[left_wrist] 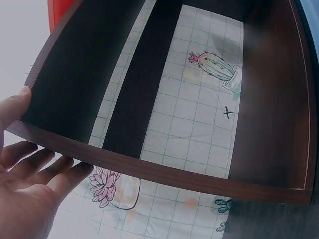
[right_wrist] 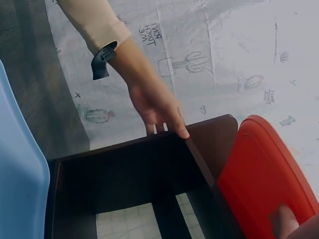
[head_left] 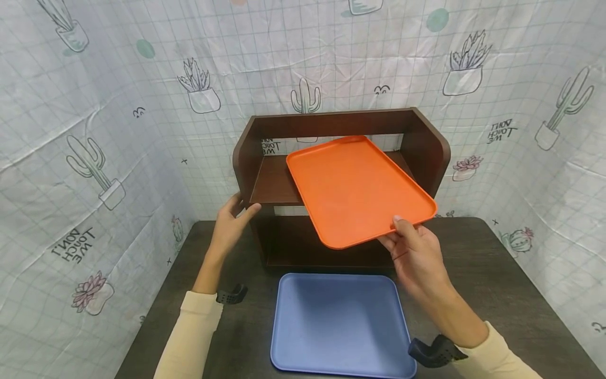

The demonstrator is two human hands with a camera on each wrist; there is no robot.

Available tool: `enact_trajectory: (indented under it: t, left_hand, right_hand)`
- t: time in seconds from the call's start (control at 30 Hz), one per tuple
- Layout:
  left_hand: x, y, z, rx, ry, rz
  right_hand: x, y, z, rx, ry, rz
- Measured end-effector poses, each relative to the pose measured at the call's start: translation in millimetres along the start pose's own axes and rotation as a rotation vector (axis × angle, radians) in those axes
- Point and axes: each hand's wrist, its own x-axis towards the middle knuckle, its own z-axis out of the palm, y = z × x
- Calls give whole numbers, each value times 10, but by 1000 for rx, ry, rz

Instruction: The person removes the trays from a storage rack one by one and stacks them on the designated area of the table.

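Note:
My right hand pinches the near right corner of an orange tray, thumb on top and fingers beneath. The tray is tilted, its far part in the upper level of a dark brown two-level shelf; I cannot tell whether it touches the boards. At the shelf's left side, my left hand holds the side panel. In the left wrist view the thumb lies at the panel's front edge and the fingers on its outer face. The right wrist view shows the tray beside the shelf.
A blue tray lies flat on the dark wooden table, just in front of the shelf. Behind and at both sides hangs a white gridded cloth printed with potted cacti.

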Motion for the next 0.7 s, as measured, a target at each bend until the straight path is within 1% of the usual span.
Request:
enact_trajectory:
  t: [0.2, 0.37, 0.53, 0.7]
  left_hand:
    - [-4, -7, -4, 4, 2, -1]
    - [-1, -16, -8, 8, 2, 3]
    - [4, -16, -11, 10, 3, 10]
    - [0, -12, -16, 8, -8, 22]
  right_hand:
    - [6, -80, -37, -16, 13, -18]
    - [-17, -165, -83, -44, 36, -2]
    - [-34, -240, -135, -86, 15, 7]
    - [-21, -320, -196, -99, 23, 18]
